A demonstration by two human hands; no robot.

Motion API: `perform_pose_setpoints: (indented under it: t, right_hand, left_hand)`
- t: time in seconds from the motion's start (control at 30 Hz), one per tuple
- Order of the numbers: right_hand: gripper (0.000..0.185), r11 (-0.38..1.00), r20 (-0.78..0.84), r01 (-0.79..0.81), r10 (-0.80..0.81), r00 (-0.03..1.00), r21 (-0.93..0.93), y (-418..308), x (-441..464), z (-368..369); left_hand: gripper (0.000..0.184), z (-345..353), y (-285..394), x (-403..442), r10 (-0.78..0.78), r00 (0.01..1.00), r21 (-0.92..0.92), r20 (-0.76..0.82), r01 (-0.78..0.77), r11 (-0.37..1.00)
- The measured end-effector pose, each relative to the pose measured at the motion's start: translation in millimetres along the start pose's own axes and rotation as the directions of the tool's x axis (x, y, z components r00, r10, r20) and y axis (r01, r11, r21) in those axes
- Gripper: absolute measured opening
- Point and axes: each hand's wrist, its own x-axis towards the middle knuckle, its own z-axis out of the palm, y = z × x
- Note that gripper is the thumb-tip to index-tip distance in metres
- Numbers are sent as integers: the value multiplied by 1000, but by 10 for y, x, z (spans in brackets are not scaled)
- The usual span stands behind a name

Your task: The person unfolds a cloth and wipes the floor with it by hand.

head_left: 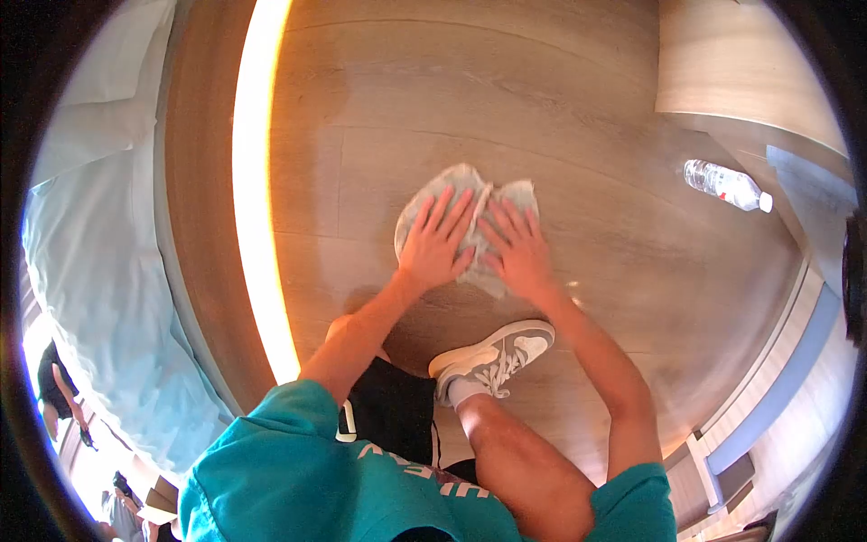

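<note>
A light grey cloth (467, 181) lies bunched and spread on the wood-look floor (379, 108), with a fold running down its middle. My left hand (435, 246) presses flat on the cloth's left part, fingers spread. On the right part rests my right hand (521, 253), its fingers also stretched out and slightly blurred. Both palms face down, side by side, and neither hand grips the cloth. Just below the hands is my grey and white shoe (497, 357), planted on the floor.
A clear plastic bottle (727, 185) with a white cap lies on the floor at right, near a wooden cabinet (750, 72). A bright light strip (257, 181) runs along the bed base at left, under pale bedding (108, 271). Other people (59, 388) appear at the lower left edge.
</note>
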Motion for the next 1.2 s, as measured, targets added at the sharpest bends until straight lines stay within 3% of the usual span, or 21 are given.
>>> perform_pose_setpoints:
  t: [0.23,0.43,0.57,0.73,0.87,0.97,1.2]
  right_hand:
    - [63,992,-307,-45,8,952,-115,612,1007,-346]
    - [59,971,-405,-113,18,914,-213,1085,1691,-498]
    - [60,972,-390,-159,80,917,-175,1170,1863,-550]
    - [60,924,-346,-229,115,931,-308,1068,1844,-534]
    - [61,950,-354,-177,78,932,-257,770,1463,-369]
    - [65,983,-242,-98,58,968,-157,429,933,-256]
    - [73,999,34,5,-4,999,-33,-331,-326,194]
  left_hand:
    - [74,-402,-572,1239,133,978,140,-163,-110,984]
    - [71,-593,-999,2085,170,945,212,-278,-113,971]
    - [68,-586,-1125,2351,185,922,255,-340,-99,962]
    - [67,-592,-1061,2214,174,914,255,-365,-81,963]
    - [70,-475,-871,1736,104,938,221,-331,-30,975]
    - [73,-390,-579,1100,1,970,113,-243,27,993]
    - [78,127,226,-351,-218,970,45,-105,224,974]
